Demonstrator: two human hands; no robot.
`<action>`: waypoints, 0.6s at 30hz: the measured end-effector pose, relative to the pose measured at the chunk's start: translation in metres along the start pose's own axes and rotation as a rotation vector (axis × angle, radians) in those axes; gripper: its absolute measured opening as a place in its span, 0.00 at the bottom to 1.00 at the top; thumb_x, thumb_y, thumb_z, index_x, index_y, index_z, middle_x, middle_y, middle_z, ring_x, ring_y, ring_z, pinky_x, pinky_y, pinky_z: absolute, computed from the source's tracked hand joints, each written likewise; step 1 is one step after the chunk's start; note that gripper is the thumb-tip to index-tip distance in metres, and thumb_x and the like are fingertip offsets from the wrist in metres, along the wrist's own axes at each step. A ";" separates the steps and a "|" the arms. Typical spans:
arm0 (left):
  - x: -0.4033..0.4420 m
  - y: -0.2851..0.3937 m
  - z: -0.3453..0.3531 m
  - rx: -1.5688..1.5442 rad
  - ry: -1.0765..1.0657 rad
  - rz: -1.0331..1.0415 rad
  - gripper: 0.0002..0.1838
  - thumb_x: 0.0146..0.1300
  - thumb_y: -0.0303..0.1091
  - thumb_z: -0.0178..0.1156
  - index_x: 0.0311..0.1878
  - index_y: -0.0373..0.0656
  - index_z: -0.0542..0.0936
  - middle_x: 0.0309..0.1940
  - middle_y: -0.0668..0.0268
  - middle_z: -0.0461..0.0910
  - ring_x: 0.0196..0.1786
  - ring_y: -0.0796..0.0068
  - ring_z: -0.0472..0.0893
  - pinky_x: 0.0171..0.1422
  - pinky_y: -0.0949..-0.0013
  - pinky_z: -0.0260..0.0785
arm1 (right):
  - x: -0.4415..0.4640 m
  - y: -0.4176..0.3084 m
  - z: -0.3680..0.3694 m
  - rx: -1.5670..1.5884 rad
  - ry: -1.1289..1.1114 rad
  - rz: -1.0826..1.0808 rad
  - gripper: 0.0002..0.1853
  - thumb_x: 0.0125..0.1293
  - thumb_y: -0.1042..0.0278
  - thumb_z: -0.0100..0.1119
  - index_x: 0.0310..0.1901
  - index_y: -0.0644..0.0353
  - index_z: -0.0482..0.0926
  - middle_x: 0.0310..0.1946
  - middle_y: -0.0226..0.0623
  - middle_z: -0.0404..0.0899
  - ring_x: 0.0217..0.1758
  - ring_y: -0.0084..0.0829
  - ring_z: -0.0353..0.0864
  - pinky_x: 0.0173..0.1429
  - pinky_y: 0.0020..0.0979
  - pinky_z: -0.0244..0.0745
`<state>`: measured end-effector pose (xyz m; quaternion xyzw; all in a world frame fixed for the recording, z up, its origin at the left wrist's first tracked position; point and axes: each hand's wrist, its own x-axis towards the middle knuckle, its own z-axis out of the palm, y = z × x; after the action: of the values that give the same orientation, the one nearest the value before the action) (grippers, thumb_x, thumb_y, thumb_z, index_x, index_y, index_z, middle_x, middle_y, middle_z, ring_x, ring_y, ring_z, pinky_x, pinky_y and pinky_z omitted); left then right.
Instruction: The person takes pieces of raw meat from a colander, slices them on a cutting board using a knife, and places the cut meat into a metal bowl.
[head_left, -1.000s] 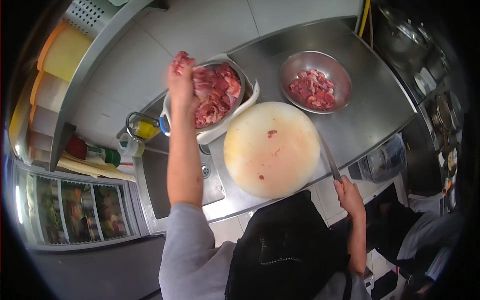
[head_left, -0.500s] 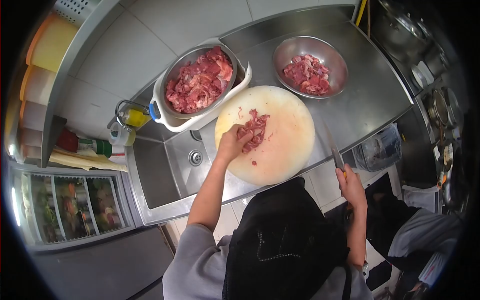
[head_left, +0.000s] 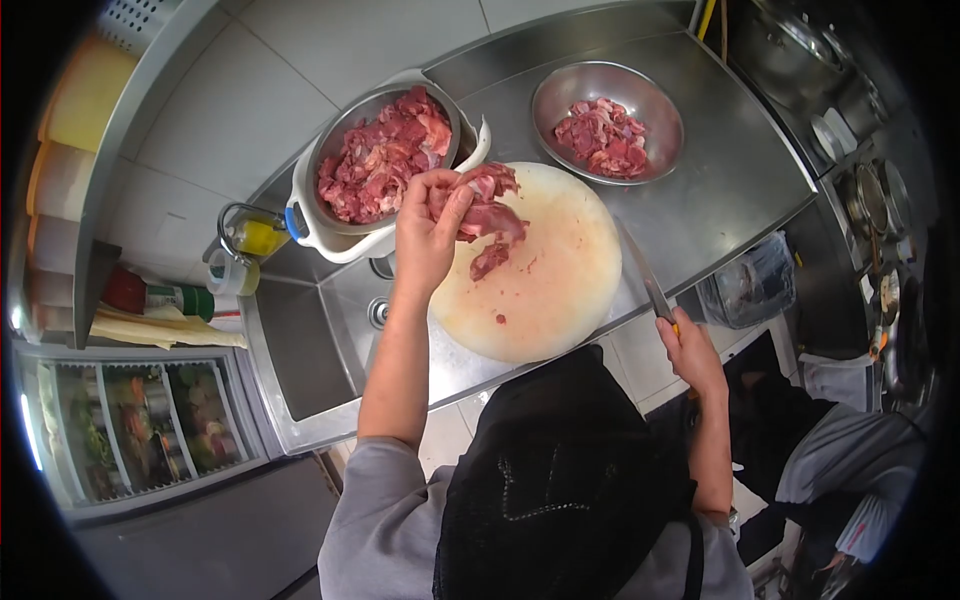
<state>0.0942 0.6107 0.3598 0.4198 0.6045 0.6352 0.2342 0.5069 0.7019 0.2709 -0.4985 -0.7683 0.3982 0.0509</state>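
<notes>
My left hand (head_left: 430, 222) pinches a floppy strip of raw red meat (head_left: 488, 212), lifted over the left edge of the round white cutting board (head_left: 560, 270). A small scrap of meat lies on the board near its lower left. In my right hand (head_left: 690, 350) is a knife (head_left: 648, 277), its blade pointing up and left beside the board's right edge. Just beyond my left hand stands a metal bowl heaped with raw meat pieces (head_left: 385, 150), set in a white plastic tub (head_left: 345, 245). A second metal bowl (head_left: 655, 100) with less meat stands behind the board.
A steel sink (head_left: 300, 350) lies left of the board. The steel counter (head_left: 740, 150) runs to the right, with a clear plastic container (head_left: 748, 285) below its edge. A glass-topped food case (head_left: 145, 425) is at left. Another person's grey sleeve (head_left: 850, 455) shows at lower right.
My left hand has lifted the meat off the board and moved it up and left, toward the full bowl. The knife stays in my right hand at the board's right side.
</notes>
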 end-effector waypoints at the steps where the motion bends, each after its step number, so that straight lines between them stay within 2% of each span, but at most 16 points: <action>1: -0.003 -0.011 0.000 -0.003 0.031 -0.037 0.12 0.84 0.35 0.66 0.58 0.36 0.80 0.38 0.67 0.87 0.34 0.82 0.86 0.36 0.76 0.79 | 0.000 -0.001 0.000 -0.004 -0.004 0.012 0.19 0.86 0.51 0.58 0.47 0.61 0.76 0.32 0.57 0.86 0.43 0.71 0.83 0.46 0.65 0.73; 2: -0.008 -0.028 -0.002 -0.005 0.060 -0.075 0.13 0.84 0.35 0.67 0.59 0.35 0.80 0.38 0.67 0.87 0.35 0.81 0.86 0.36 0.75 0.79 | -0.001 -0.002 0.000 0.000 -0.003 0.016 0.19 0.86 0.51 0.58 0.47 0.61 0.76 0.32 0.57 0.86 0.43 0.71 0.83 0.46 0.65 0.73; 3: -0.014 -0.062 -0.023 0.303 -0.056 -0.159 0.19 0.78 0.38 0.73 0.60 0.35 0.79 0.38 0.64 0.87 0.34 0.74 0.88 0.37 0.69 0.81 | -0.002 -0.004 -0.001 0.005 -0.002 0.030 0.19 0.86 0.51 0.59 0.47 0.61 0.76 0.32 0.58 0.86 0.42 0.71 0.83 0.46 0.64 0.73; 4: -0.024 -0.081 -0.031 0.303 -0.063 -0.159 0.19 0.78 0.38 0.73 0.60 0.35 0.79 0.38 0.64 0.87 0.34 0.74 0.88 0.37 0.69 0.81 | -0.003 -0.004 -0.002 0.011 -0.001 0.044 0.19 0.86 0.50 0.59 0.48 0.61 0.76 0.32 0.58 0.85 0.42 0.71 0.83 0.45 0.64 0.73; 6: -0.048 -0.104 -0.042 0.644 -0.285 -0.587 0.29 0.69 0.41 0.81 0.64 0.36 0.78 0.46 0.55 0.88 0.44 0.62 0.90 0.46 0.61 0.83 | -0.007 -0.004 -0.005 0.007 0.015 0.046 0.19 0.86 0.51 0.58 0.47 0.62 0.75 0.31 0.58 0.85 0.42 0.72 0.83 0.45 0.64 0.73; 7: -0.056 -0.109 -0.042 0.643 -0.290 -0.591 0.29 0.69 0.41 0.81 0.64 0.36 0.78 0.46 0.55 0.88 0.44 0.62 0.90 0.46 0.61 0.83 | -0.009 -0.003 -0.005 -0.002 0.025 0.044 0.19 0.86 0.51 0.58 0.47 0.62 0.75 0.30 0.58 0.84 0.41 0.72 0.82 0.44 0.64 0.73; 9: -0.067 -0.119 -0.040 0.745 -0.220 -0.091 0.34 0.66 0.39 0.83 0.68 0.36 0.77 0.57 0.48 0.84 0.51 0.62 0.89 0.54 0.59 0.83 | -0.008 0.002 -0.003 -0.004 0.040 0.048 0.19 0.86 0.51 0.59 0.47 0.62 0.75 0.31 0.58 0.84 0.41 0.72 0.82 0.44 0.63 0.73; 10: -0.065 -0.117 -0.033 0.740 -0.213 -0.106 0.34 0.66 0.39 0.83 0.68 0.36 0.77 0.57 0.48 0.84 0.51 0.62 0.89 0.54 0.59 0.83 | -0.008 0.003 -0.002 -0.008 0.048 0.044 0.19 0.86 0.52 0.59 0.47 0.62 0.75 0.31 0.59 0.84 0.41 0.71 0.82 0.43 0.62 0.73; 12: -0.050 -0.116 -0.015 0.895 -0.163 0.318 0.41 0.60 0.40 0.85 0.72 0.36 0.77 0.65 0.46 0.80 0.60 0.51 0.85 0.64 0.51 0.80 | -0.002 -0.009 -0.004 -0.002 0.042 0.026 0.18 0.86 0.52 0.59 0.47 0.62 0.75 0.32 0.58 0.84 0.40 0.71 0.83 0.43 0.62 0.74; 13: -0.053 -0.134 -0.010 0.871 -0.190 0.196 0.41 0.59 0.40 0.84 0.72 0.36 0.76 0.66 0.48 0.81 0.65 0.42 0.82 0.69 0.49 0.77 | 0.001 -0.017 -0.004 0.016 0.052 0.012 0.18 0.86 0.53 0.60 0.47 0.62 0.75 0.33 0.58 0.85 0.40 0.70 0.83 0.43 0.61 0.74; 14: -0.061 -0.148 -0.008 0.869 -0.178 0.191 0.41 0.59 0.40 0.84 0.72 0.36 0.76 0.66 0.48 0.81 0.65 0.42 0.82 0.69 0.49 0.77 | 0.005 -0.021 -0.001 0.007 0.047 0.005 0.18 0.86 0.53 0.60 0.47 0.62 0.75 0.33 0.58 0.85 0.40 0.70 0.83 0.43 0.61 0.74; 16: -0.070 -0.147 0.000 0.913 -0.202 0.026 0.37 0.62 0.39 0.83 0.70 0.37 0.78 0.64 0.49 0.83 0.65 0.42 0.82 0.69 0.50 0.77 | 0.017 -0.027 0.009 -0.063 0.149 -0.282 0.16 0.86 0.55 0.60 0.46 0.62 0.76 0.35 0.58 0.86 0.39 0.69 0.84 0.43 0.62 0.76; 17: -0.076 -0.147 0.001 0.901 -0.183 0.054 0.32 0.64 0.38 0.80 0.67 0.37 0.80 0.60 0.52 0.85 0.63 0.43 0.82 0.69 0.49 0.77 | 0.020 -0.032 0.015 -0.069 0.147 -0.282 0.16 0.86 0.55 0.60 0.46 0.62 0.76 0.35 0.58 0.86 0.39 0.69 0.84 0.43 0.62 0.76; 18: -0.080 -0.137 0.003 0.897 -0.181 0.049 0.32 0.64 0.38 0.80 0.67 0.37 0.80 0.60 0.52 0.85 0.63 0.43 0.82 0.69 0.49 0.77 | 0.023 -0.041 0.022 -0.123 0.145 -0.294 0.16 0.86 0.56 0.59 0.45 0.62 0.75 0.36 0.57 0.87 0.39 0.68 0.85 0.44 0.62 0.78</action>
<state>0.1112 0.5697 0.2078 0.5476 0.7868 0.2767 0.0663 0.4554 0.7006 0.2755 -0.4103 -0.8501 0.3018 0.1335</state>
